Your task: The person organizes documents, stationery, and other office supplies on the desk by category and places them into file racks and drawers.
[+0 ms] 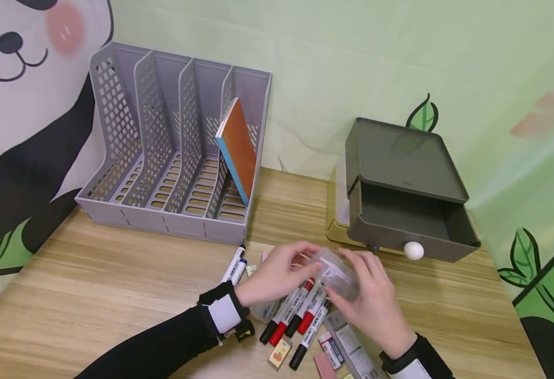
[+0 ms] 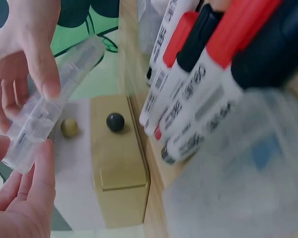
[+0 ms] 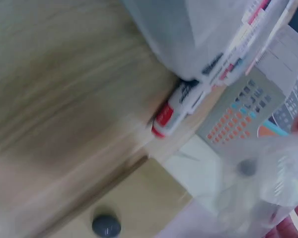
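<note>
Above the pile of markers, a small clear plastic case (image 1: 336, 273) is held between both hands. The left hand (image 1: 281, 272) pinches its left end with thumb and fingers. On the other side, the right hand (image 1: 373, 295) grips its right end. Seen edge-on in the left wrist view, the clear case (image 2: 52, 106) looks flat, with fingers at both ends. It is blurred in the right wrist view. Black and red markers (image 1: 295, 308) lie beneath the hands. Another translucent container (image 1: 262, 310) sits partly hidden under the left wrist.
A lilac file rack (image 1: 139, 218) holds an orange notebook (image 1: 241, 150) at the back left. At the right stands a drawer unit (image 1: 409, 152), its dark upper drawer (image 1: 390, 231) pulled out. Erasers (image 1: 331, 350) and a clear-lidded long box (image 1: 354, 347) lie near the right wrist.
</note>
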`<state>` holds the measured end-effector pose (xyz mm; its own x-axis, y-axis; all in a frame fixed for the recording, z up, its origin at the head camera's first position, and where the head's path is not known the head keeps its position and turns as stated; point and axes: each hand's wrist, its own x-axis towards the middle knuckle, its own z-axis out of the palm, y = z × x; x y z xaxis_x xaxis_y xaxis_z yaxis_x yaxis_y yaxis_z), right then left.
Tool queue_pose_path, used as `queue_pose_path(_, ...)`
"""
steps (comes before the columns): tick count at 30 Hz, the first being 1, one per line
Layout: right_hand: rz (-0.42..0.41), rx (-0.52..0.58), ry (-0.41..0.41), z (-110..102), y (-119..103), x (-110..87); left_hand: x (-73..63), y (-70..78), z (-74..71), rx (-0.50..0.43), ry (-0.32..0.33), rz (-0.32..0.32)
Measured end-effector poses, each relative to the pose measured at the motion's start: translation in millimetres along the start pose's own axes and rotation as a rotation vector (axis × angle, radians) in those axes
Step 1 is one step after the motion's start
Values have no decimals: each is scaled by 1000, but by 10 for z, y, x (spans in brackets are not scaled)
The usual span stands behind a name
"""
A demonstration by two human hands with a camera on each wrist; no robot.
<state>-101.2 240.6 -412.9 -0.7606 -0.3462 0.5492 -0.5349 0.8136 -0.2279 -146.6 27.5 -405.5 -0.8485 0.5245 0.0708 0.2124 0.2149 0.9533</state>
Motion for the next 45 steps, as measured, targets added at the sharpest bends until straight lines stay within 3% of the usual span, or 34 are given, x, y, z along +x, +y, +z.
queue_pose_path(7,-18,-75,-38,-127,9,-9,6,24,-142,-23,21,-14)
queue_pose_path(13,-108,-130,-6,-218,-35,7,41,72,-190,-199,-10,-47)
queue_pose_path(19,-152,-83,83,-361,-76,90,107,137,-213,-352,-30,-46)
queue_pose_path(24,-170,0,209,-469,-62,207,192,240,-228,-367,-30,-2)
queue_pose_path(27,-136,23,249,-554,-44,274,245,308,-217,-378,-25,21)
queue_pose_path(30,-82,49,270,-660,-15,348,312,345,-177,-355,-8,42)
queue_pose_path(36,37,36,257,-886,33,533,434,402,-66,-191,36,122)
queue_pose_path(41,125,-41,192,-1007,101,665,525,461,40,-107,74,197)
queue_pose_path(45,177,-87,92,-1077,158,734,589,487,98,-39,117,232)
